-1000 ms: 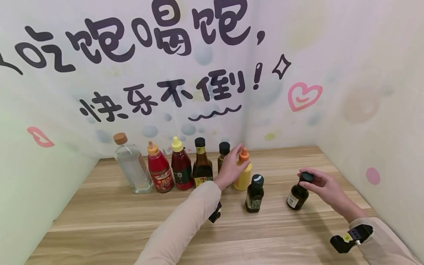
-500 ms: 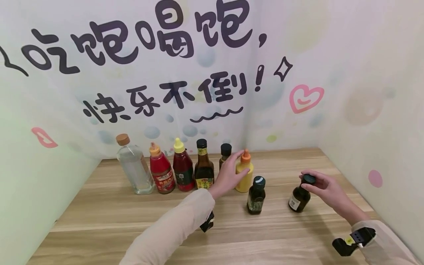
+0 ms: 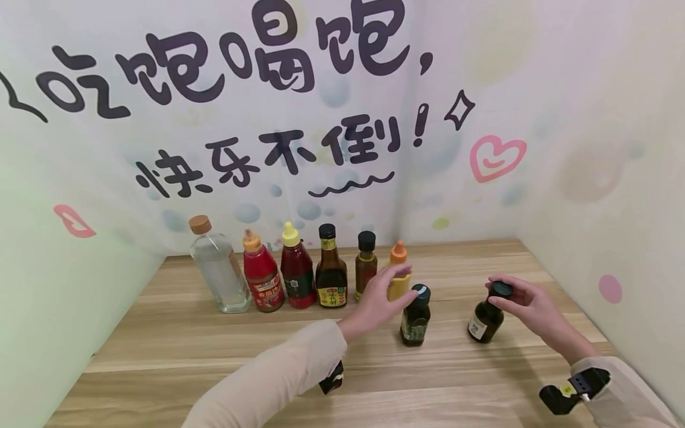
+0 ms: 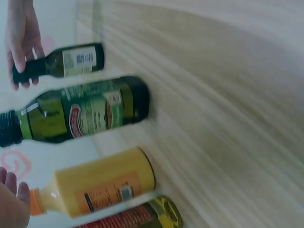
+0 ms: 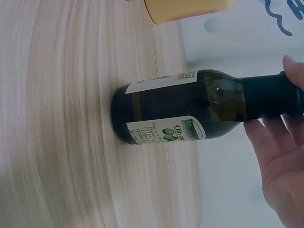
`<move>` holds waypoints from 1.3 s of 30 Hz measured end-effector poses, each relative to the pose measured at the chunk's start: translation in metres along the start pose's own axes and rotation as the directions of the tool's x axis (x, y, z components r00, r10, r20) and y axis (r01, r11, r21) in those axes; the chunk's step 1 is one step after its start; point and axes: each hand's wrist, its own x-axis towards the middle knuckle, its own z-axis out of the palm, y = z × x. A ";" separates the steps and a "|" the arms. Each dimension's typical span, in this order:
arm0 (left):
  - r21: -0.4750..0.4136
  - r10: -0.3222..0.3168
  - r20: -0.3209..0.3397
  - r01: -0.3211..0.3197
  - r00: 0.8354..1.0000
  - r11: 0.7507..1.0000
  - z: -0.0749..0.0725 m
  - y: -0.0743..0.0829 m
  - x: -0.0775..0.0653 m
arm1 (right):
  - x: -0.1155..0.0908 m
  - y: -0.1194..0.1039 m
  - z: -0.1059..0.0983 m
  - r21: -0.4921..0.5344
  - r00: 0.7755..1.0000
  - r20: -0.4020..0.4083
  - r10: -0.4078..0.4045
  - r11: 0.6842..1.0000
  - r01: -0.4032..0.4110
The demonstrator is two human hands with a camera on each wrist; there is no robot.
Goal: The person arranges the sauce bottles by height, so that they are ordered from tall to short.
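My right hand (image 3: 535,306) pinches the neck of a dark olive oil bottle (image 5: 166,107) between thumb and fingers; the bottle stands upright with its base at the tabletop. My left hand (image 3: 377,300) reaches over the table with its fingers spread, holding nothing. Its thumb tip overlaps the cap of a green-labelled glass bottle (image 3: 414,324) in the head view. In the left wrist view, that bottle (image 4: 90,109) stands apart from the fingers. Behind the left hand, a yellow squeeze bottle (image 4: 104,183) with an orange nozzle is partly hidden in the head view.
Along the back wall, left to right, stand a clear bottle (image 3: 219,273), a red ketchup bottle (image 3: 263,282), a dark red squeeze bottle (image 3: 297,279), a brown sauce bottle (image 3: 332,276) and a smaller black-capped bottle (image 3: 366,264). Printed cloth walls enclose the wooden table (image 3: 401,386).
My left hand has come away from the yellow squeeze bottle, moving down and forward to the green-labelled bottle's cap. My right hand keeps holding the olive oil bottle in place.
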 end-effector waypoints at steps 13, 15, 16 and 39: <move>0.039 -0.039 0.143 0.034 0.989 0.999 0.009 0.012 -0.002 | 0.001 0.000 -0.001 -0.008 1.000 0.001 0.001 1.000 -0.001; 0.056 -0.052 0.157 0.044 0.986 0.997 0.010 0.011 -0.001 | 0.000 0.000 -0.001 -0.011 1.000 -0.001 0.002 1.000 -0.002; 0.064 -0.055 0.165 0.045 0.985 0.997 0.011 0.011 0.000 | 0.000 0.000 -0.001 -0.011 1.000 -0.001 0.004 1.000 -0.004; -0.064 -0.059 0.156 0.070 0.986 0.995 0.020 -0.010 0.005 | 0.000 -0.001 0.002 -0.010 0.999 -0.024 0.021 1.000 -0.022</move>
